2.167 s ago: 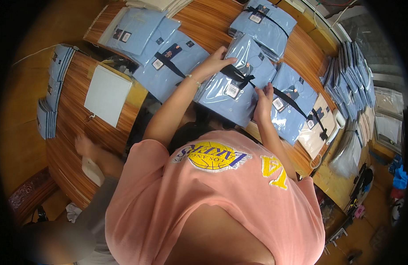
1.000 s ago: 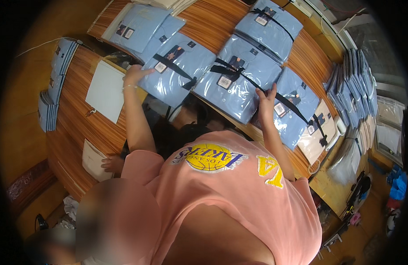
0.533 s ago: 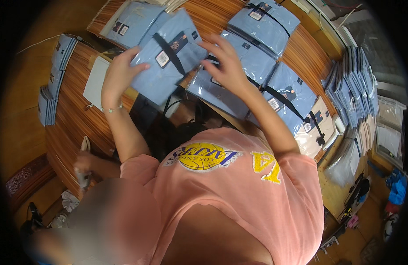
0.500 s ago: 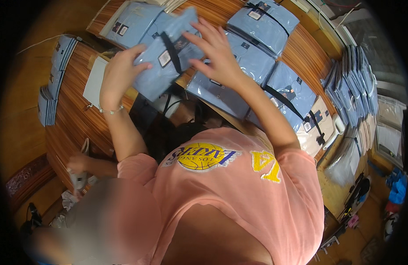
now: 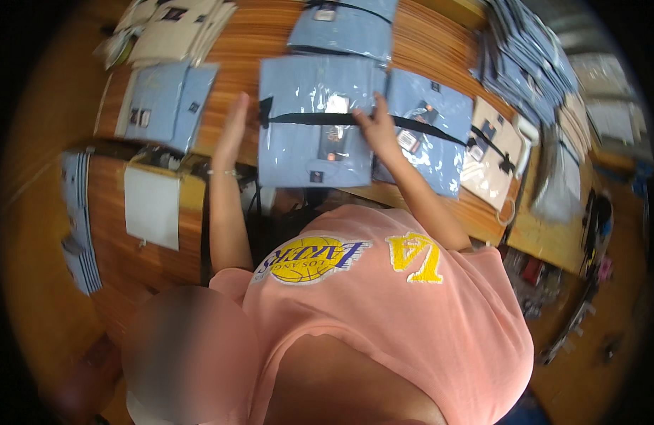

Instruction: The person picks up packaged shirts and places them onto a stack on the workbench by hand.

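Note:
A pile of folded light blue shirts in clear plastic bags (image 5: 291,152) lies in front of me on the wooden table, with a black strap (image 5: 306,119) running across its top. My right hand (image 5: 381,130) rests at the pile's right edge, thumb over the strap and fingers apart. Beyond the left edge, my left hand (image 5: 231,138) is held flat on its side, fingers stretched, with a gap to the pile. Right of the pile lies a second bagged blue shirt bundle (image 5: 440,159) with a black strap over it. Another strapped blue bundle (image 5: 341,35) sits behind.
Blue bagged shirts (image 5: 157,103) and beige ones (image 5: 178,32) lie at the left. A white sheet (image 5: 152,209) covers part of the side table. Beige bundles (image 5: 491,152) and stacked blue packs (image 5: 529,64) stand at right. Blue piles (image 5: 79,227) line the far left edge.
The blue bagged shirt that was lifted between my hands at the left is no longer held up. My hands have moved to the central pile, and the view has turned.

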Motion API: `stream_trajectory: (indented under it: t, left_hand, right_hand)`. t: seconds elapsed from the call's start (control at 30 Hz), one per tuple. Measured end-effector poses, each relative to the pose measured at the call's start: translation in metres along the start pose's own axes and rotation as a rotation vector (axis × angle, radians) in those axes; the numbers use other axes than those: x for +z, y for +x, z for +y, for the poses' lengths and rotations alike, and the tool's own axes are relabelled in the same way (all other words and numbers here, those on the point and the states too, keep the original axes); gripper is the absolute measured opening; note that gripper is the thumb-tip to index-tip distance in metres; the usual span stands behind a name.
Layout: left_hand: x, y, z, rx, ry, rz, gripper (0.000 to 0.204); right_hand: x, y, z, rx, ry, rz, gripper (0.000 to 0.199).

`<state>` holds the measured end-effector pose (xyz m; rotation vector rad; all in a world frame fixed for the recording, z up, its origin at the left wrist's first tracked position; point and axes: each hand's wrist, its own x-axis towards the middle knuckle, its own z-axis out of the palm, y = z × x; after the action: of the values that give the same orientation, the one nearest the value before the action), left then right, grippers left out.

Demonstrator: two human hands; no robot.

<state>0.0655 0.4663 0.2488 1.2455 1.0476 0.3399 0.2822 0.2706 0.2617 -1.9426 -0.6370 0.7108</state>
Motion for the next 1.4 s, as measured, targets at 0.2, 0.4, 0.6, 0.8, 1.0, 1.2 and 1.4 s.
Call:
stream_trajectory:
  t: [0.2, 0.4, 0.6, 0.8, 1.0, 1.2, 1.4]
  left_hand:
    - [0.061, 0.031, -0.017, 0.135, 0.336, -0.191, 0.062]
    - [-0.021, 0.059, -0.044, -0.06, 0.447, 0.035, 0.077]
    - [-0.113, 0.064, -0.025, -0.04, 0.288, 0.12, 0.075]
    - [-0.064, 0.028, 0.027, 0.51, 0.854, 0.581, 0.061]
    - [0.142, 0.026, 0.021, 0.421, 0.27, -0.295, 0.041]
    - [0.224, 0.035, -0.029, 0.046, 0.072, -0.518, 0.052]
    - [0.164, 0.014, -0.017, -0.25, -0.216, -0.506, 0.047]
  right_hand:
    - [0.019, -0.009, 0.053, -0.138, -0.109, 0.047, 0.081]
    - [0.076, -0.005, 0.021, -0.077, -0.104, -0.144, 0.088]
    - [0.029, -0.005, -0.033, -0.403, -0.048, -0.098, 0.035]
    - [-0.142, -0.012, 0.066, -0.366, -0.756, 0.637, 0.021]
    - [-0.199, -0.01, 0.139, 0.158, -0.165, 0.424, 0.032]
    - [-0.17, -0.03, 0.046, 0.209, 0.233, 0.253, 0.028]
    - [-0.186, 0.0, 0.113, -0.056, -0.438, 0.378, 0.038]
